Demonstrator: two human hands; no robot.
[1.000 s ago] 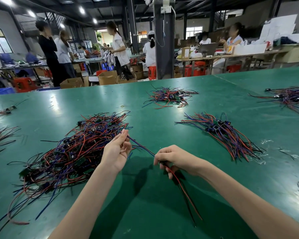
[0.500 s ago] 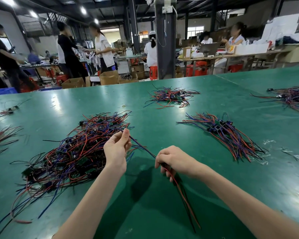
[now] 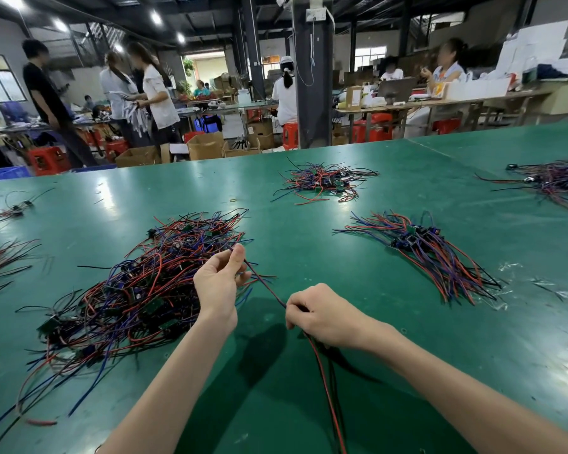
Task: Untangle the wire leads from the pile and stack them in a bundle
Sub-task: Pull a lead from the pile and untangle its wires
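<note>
- Our left hand (image 3: 218, 283) is raised at the near right edge of the tangled pile (image 3: 138, 290). Its thumb and fingers are pinched together on the far end of one wire lead (image 3: 265, 286).
- That lead slants down, drawn straight, to our right hand (image 3: 325, 317), whose fingers are curled tight round it. Red and black tails (image 3: 322, 371) trail out from under the fist toward us, above the green table (image 3: 309, 208).
- We cannot tell how many leads the right hand grips, only that at least a red and a black strand leave it.
- We judge the step in hand to be the drawing-out: one lead is stretched between both hands to straighten it. Whether its tip is fully free of the pile behind the thumb, we cannot tell.
- The sorted bundle (image 3: 433, 253) lies well apart to the right, its leads roughly parallel with small boards gathered mid-length.
- The next move, as we see it, calls for letting go with the left pinch once the tip is clear. The right hand would then carry the lead across and lay it along the bundle, boards together and tails pointing the same way.
- A snagged tip could drag neighbouring strands along, so a slow pull seems wise.
- The pile is far larger than the bundle, so we reckon most of the work remains.
</note>
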